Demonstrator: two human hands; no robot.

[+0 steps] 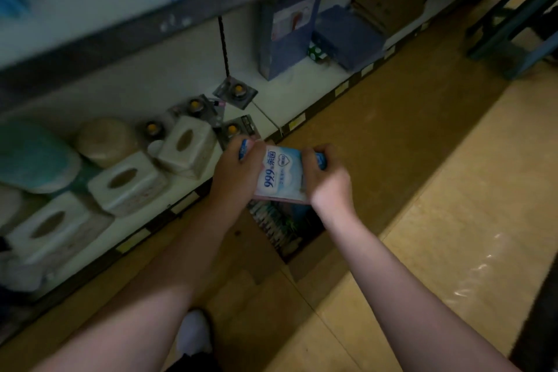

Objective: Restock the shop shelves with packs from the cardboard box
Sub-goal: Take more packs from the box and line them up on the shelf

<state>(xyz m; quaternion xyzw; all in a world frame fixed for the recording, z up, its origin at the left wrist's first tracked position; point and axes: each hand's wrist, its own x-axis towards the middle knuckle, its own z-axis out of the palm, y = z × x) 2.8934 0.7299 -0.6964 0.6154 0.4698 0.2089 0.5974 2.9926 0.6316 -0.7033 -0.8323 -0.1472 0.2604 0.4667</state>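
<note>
A flat white-and-blue plastic pack (pixel 280 175) is gripped at its 2 short ends by the left hand (pixel 238 170) and right hand (pixel 327 178), above the open brown cardboard box (pixel 256 251). Its long axis spans hand to hand. The white bottom shelf (pixel 280 90) lies ahead-left, nearer the left hand.

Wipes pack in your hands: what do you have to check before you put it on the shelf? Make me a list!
1. Grip: left hand and right hand hold the wipes pack by its ends: ok.
2. Pack out of the cardboard box: ok.
3. Bare space on the bottom shelf, right of the tissue boxes: ok.
4. Where these packs belong: cannot tell.
5. Spare packs left in the box: ok.
</note>
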